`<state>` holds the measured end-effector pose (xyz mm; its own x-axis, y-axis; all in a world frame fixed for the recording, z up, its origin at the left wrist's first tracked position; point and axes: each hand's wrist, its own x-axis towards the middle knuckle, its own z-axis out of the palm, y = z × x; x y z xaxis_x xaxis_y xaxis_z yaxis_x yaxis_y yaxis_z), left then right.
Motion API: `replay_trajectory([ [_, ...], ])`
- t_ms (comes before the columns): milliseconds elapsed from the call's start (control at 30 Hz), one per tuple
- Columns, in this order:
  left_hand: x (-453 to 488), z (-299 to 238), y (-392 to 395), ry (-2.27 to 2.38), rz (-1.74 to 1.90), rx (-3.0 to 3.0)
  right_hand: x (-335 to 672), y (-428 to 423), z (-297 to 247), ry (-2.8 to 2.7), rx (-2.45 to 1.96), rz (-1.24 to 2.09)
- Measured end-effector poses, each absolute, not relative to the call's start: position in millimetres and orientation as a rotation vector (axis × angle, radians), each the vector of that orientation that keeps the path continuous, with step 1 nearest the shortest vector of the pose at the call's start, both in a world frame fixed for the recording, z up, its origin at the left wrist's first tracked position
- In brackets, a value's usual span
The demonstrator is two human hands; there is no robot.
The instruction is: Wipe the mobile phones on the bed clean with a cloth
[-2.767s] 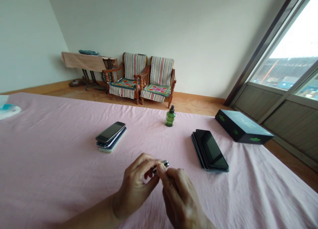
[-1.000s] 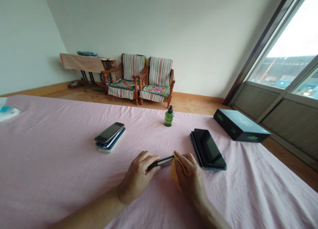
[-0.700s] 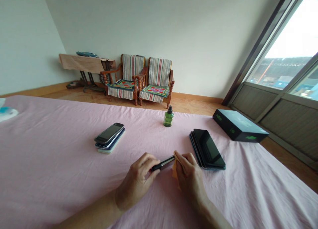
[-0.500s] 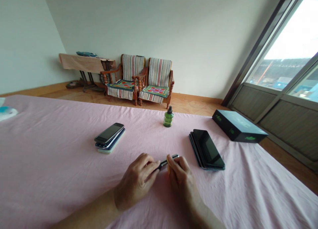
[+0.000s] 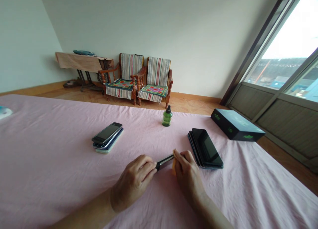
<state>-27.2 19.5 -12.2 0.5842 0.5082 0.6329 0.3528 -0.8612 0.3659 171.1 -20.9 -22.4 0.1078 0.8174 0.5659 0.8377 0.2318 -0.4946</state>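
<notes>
My left hand (image 5: 135,180) is closed on the near left end of a slim dark phone (image 5: 165,161) with a silver edge, held tilted and seen nearly edge-on. My right hand (image 5: 188,171) pinches a small yellow cloth (image 5: 174,166) around the phone's far right end. Most of the cloth is hidden behind the fingers. To the left lies a stack of phones (image 5: 107,137), a dark one on top and a pale one at the bottom. Close beyond my right hand is another stack of larger black phones or tablets (image 5: 206,148).
A green spray bottle (image 5: 167,118) with a black top stands upright beyond my hands. A black box (image 5: 237,125) sits at the right edge of the pink cloth surface (image 5: 62,162). Behind are two wooden chairs (image 5: 155,73) and a covered table (image 5: 79,61).
My right hand has slid right along the phone with the yellow cloth, baring more of the phone's edge. The left hand keeps its grip. The view has shifted slightly.
</notes>
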Motion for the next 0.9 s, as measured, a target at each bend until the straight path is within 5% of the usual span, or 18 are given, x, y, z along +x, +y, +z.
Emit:
replay_trajectory([
  [600, -28, -17, 17, 0.873, 1.15, 2.449, 123, -44, -24, -2.034, -1.124, 0.076],
  [900, -24, -16, 16, 0.879, 1.198, 2.451, 157, -30, -25, -1.846, -1.449, 0.012],
])
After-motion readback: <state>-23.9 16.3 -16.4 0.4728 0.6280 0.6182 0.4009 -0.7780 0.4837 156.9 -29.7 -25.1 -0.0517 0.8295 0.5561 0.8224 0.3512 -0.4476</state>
